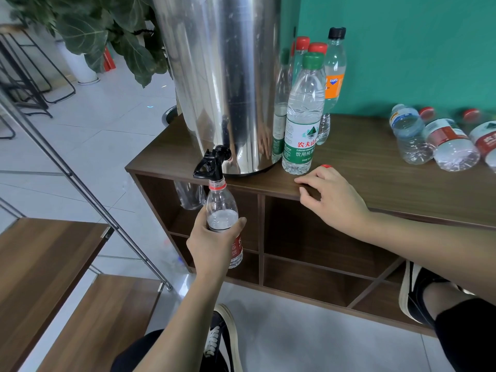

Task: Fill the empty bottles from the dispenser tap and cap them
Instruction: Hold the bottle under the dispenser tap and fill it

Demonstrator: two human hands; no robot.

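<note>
The left hand point(214, 244) grips an uncapped bottle point(221, 210) up under the dispenser tap point(212, 163); the right hand point(331, 196) rests loosely curled on the table point(389, 183) edge, holding nothing visible; a red cap point(326, 166) lies just beyond it.

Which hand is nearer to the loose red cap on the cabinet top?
Right. The right hand rests just beside the red cap; the left hand holds a bottle under the tap, farther away.

A leafy potted plant point(107, 36) stands beside black stools point(32, 76).
</note>
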